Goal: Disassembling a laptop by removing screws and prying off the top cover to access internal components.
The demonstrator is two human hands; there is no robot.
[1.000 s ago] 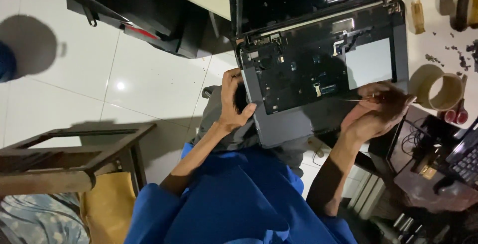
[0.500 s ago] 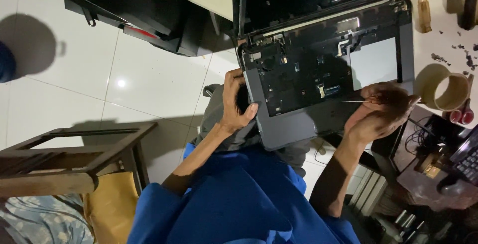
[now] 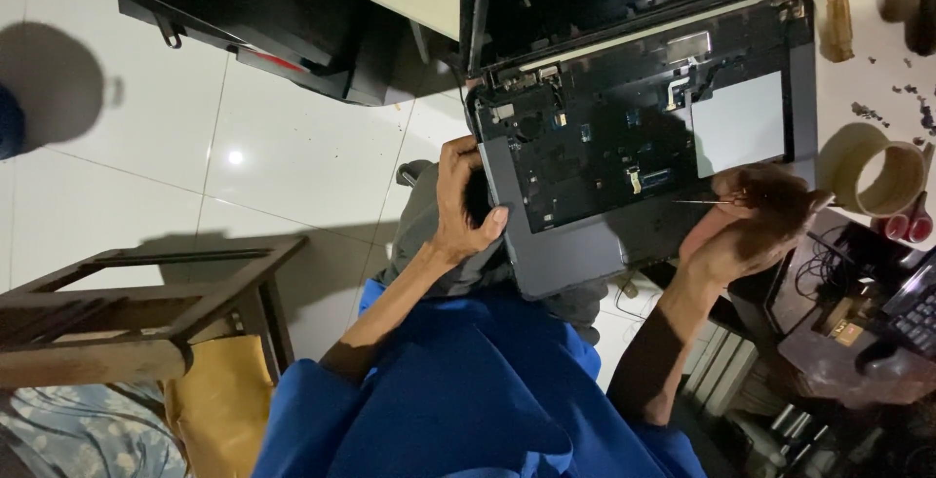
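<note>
White tiled floor (image 3: 292, 147) underneath, dim light, with one bright reflection well to the left of the hands.

Stripped laptop base (image 3: 585, 244) propped on the lap between both hands. Keyboard removed, dark inner tray and small connectors exposed, pale rectangular panel (image 3: 736, 122) at the far right corner. Screen hinged open beyond, tilted away from the body.

Left hand (image 3: 463, 200) clamped on the near left edge of the base: thumb over the top, fingers curled out of sight below. Right hand (image 3: 746, 229) closed around a thin screwdriver (image 3: 702, 202), with the shaft lying nearly level and pointing left. Tip just above the inner tray near its right front part; contact with a screw too small to tell.

Compared with a second ago: both grips unchanged, left hand on the same edge, tool tip at about the same spot. Right hand slightly lower against the base, and the whole view shifted a little. No part lifted, loosened or set aside. Judged: still working on one point of the tray, with no visible progress in this interval.

Outward from the right hand: tape roll (image 3: 882, 178) on a pale table top (image 3: 858, 69), with small dark loose bits beside it. Keypad device (image 3: 916, 312) and tangled cables below that. Near the forearms: blue garment (image 3: 468, 400). Well left of the left hand: wooden stool (image 3: 146, 293). Beyond it: dark case (image 3: 244, 20).
</note>
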